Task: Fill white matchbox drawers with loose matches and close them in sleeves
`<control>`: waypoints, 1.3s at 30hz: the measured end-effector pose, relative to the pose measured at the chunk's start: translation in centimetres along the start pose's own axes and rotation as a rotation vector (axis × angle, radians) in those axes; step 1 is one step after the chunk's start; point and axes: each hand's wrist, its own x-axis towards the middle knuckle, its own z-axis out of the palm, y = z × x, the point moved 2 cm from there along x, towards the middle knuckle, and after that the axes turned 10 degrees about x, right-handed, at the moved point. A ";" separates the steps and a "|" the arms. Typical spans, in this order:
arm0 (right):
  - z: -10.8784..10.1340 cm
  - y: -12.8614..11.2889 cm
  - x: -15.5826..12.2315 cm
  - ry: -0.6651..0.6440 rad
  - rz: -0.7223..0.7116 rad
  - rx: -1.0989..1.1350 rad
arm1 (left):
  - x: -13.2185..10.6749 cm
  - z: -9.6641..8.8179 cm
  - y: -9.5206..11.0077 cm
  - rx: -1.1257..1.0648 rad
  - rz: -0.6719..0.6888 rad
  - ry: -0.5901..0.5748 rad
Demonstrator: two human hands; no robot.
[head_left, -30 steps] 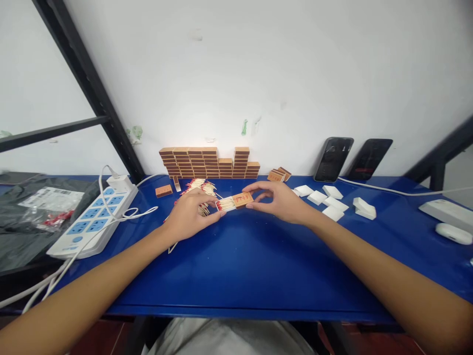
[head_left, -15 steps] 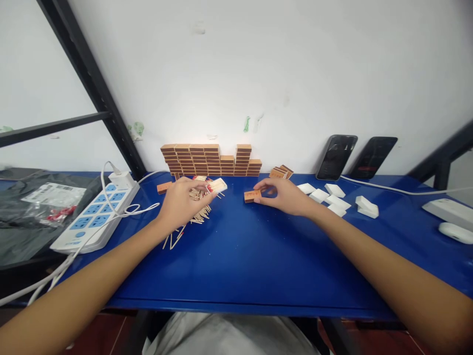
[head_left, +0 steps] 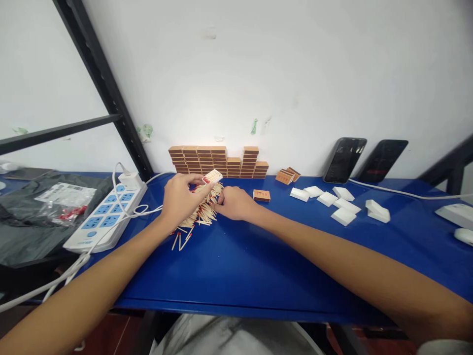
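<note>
My left hand (head_left: 183,196) grips a white matchbox tray (head_left: 213,176) filled with matches, held up over a loose heap of red-tipped matches (head_left: 205,212). At the right side of that heap is my right hand (head_left: 232,202), its fingers curled and closed at the matches. Whatever those fingertips pinch is hidden from view. An orange matchbox sleeve (head_left: 261,195) lies on the blue table to the right of my right hand. Several white trays (head_left: 344,205) are spread out farther right.
Stacked matchboxes (head_left: 197,160) form a row along the wall. More orange sleeves (head_left: 286,175) lie right of them. Two phones (head_left: 344,160) lean on the wall. A power strip (head_left: 107,212) with white cables and a dark plastic bag (head_left: 48,217) occupy the left.
My right hand has let go of the orange sleeve and moved left to the match heap. My left hand still holds the filled tray. The view has shifted slightly.
</note>
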 end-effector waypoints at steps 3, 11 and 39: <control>0.0 0.3 -0.3 -0.055 0.008 -0.021 | -0.1 0.1 0.1 0.013 0.024 -0.004; -1.8 1.8 -4.4 -0.118 0.008 0.015 | -0.8 0.6 1.1 0.004 0.152 -0.057; -7.5 8.2 -7.9 -0.201 -0.025 -0.071 | -3.1 1.8 3.5 -0.148 0.600 -0.420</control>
